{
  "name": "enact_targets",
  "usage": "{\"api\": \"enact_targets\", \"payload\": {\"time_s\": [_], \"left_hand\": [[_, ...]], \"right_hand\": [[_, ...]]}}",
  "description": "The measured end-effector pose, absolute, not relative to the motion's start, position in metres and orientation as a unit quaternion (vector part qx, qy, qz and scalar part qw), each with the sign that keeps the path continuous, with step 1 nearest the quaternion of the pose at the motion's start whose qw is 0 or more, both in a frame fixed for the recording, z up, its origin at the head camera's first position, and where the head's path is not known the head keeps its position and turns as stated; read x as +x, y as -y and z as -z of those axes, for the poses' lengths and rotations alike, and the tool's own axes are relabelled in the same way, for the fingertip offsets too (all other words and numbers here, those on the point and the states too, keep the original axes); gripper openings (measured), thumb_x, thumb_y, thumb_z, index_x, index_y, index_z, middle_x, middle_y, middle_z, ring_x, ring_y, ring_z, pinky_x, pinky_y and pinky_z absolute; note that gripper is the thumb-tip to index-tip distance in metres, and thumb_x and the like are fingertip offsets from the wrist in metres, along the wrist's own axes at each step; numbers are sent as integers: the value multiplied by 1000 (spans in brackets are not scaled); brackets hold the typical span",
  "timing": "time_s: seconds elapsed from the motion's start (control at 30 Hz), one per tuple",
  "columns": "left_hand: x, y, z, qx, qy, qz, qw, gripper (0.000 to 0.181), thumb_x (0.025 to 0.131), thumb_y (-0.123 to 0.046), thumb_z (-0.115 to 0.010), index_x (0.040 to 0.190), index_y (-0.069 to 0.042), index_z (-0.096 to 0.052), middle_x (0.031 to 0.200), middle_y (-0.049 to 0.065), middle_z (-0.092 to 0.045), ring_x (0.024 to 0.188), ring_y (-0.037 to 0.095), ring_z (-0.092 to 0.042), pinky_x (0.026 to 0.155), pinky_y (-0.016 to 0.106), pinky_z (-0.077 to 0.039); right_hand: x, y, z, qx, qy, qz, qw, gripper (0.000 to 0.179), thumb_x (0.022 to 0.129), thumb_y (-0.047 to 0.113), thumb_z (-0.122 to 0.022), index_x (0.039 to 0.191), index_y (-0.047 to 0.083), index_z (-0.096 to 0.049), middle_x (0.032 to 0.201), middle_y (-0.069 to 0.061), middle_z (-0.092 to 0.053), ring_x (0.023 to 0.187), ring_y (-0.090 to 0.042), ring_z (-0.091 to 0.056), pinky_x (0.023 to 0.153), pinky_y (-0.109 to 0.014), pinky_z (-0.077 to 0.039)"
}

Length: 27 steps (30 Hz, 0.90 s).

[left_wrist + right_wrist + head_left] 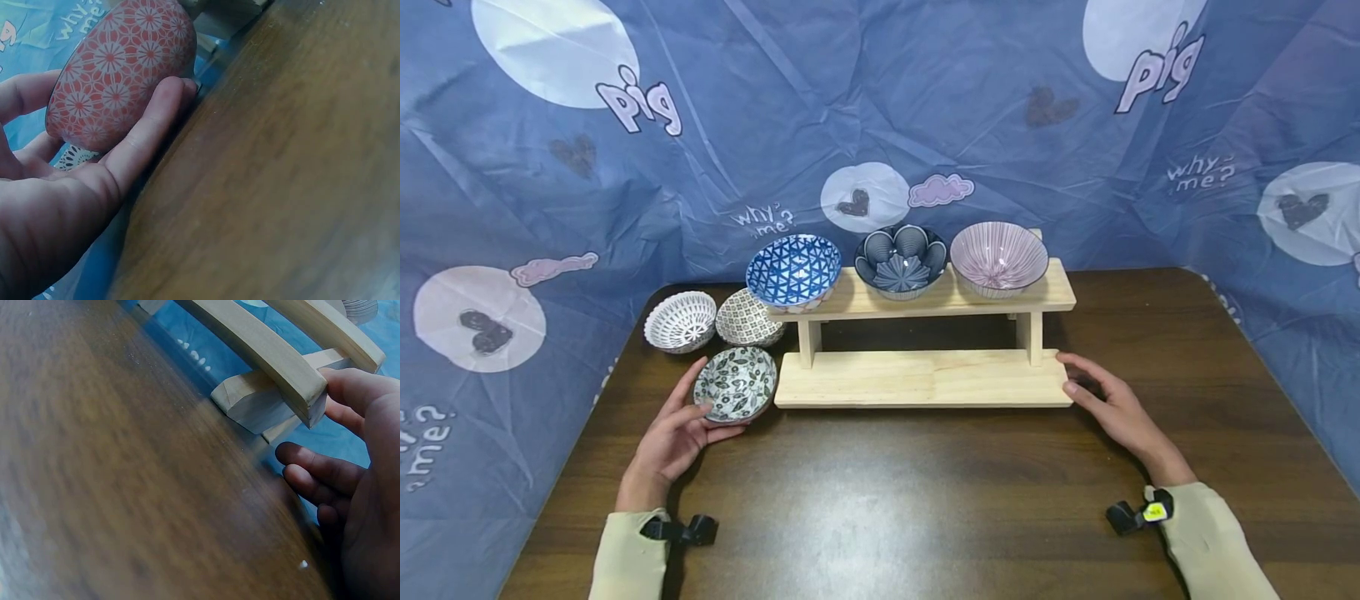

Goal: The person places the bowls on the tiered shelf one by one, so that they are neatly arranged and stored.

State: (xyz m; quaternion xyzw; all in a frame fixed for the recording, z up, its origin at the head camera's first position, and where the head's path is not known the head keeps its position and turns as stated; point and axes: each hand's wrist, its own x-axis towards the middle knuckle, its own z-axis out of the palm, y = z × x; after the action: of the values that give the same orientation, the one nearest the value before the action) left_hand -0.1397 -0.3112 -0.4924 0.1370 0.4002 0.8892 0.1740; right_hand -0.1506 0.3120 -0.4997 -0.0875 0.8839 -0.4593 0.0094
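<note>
My left hand [673, 442] holds a small bowl [736, 385] with dark leaves on its pale inside, at the left end of the wooden stand. In the left wrist view the red, flower-patterned outside of this bowl [119, 75] is tilted, with fingers around its side and under it. The two-tier wooden stand [925, 379] has a bare lower board. At that board's right end, my right hand [1116, 408] touches the wood with thumb and forefinger. Closer up, the board's end [306, 400] meets the fingertips, while the other fingers are loosely bent below.
On the upper board stand a blue-and-white bowl [793, 271], a dark blue petal-patterned bowl [901, 262] and a purple striped bowl [998, 258]. A white patterned bowl [681, 321] and a checked bowl [748, 318] sit at the table's back left. Blue printed cloth [820, 108] hangs behind.
</note>
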Motion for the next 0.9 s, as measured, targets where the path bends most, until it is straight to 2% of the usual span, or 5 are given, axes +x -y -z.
{"api": "enact_targets", "payload": {"time_s": [0.23,0.33,0.67,0.9], "left_hand": [[-138,311,490,125,-412,-888,164,70,100,14,-28,156,-28,-29,149,4,-31,122,32,-64,97,50,-57],[-137,311,489,122,-416,-886,161,71,100,14,-29,157,-27,-26,149,5,-27,123,31,-64,97,50,-57],[-137,313,490,130,-398,-895,155,69,99,15,-27,155,-26,-32,146,5,-43,122,34,-64,97,52,-57],[-135,318,488,144,-386,-898,151,67,100,14,-24,154,-24,-33,146,7,-44,119,39,-65,97,53,-57]], "right_hand": [[-151,-312,499,-84,-885,457,15,48,105,31,-52,149,13,-46,152,-18,-47,110,18,-42,92,-20,-40],[-151,-312,499,-83,-886,456,15,49,105,31,-52,149,13,-46,152,-18,-47,110,18,-42,92,-21,-39],[-151,-312,500,-83,-884,459,12,48,105,31,-52,149,13,-46,151,-20,-48,110,19,-42,93,-20,-39],[-151,-313,500,-83,-886,456,12,49,105,31,-52,149,11,-46,151,-20,-47,110,18,-42,93,-20,-39]]}}
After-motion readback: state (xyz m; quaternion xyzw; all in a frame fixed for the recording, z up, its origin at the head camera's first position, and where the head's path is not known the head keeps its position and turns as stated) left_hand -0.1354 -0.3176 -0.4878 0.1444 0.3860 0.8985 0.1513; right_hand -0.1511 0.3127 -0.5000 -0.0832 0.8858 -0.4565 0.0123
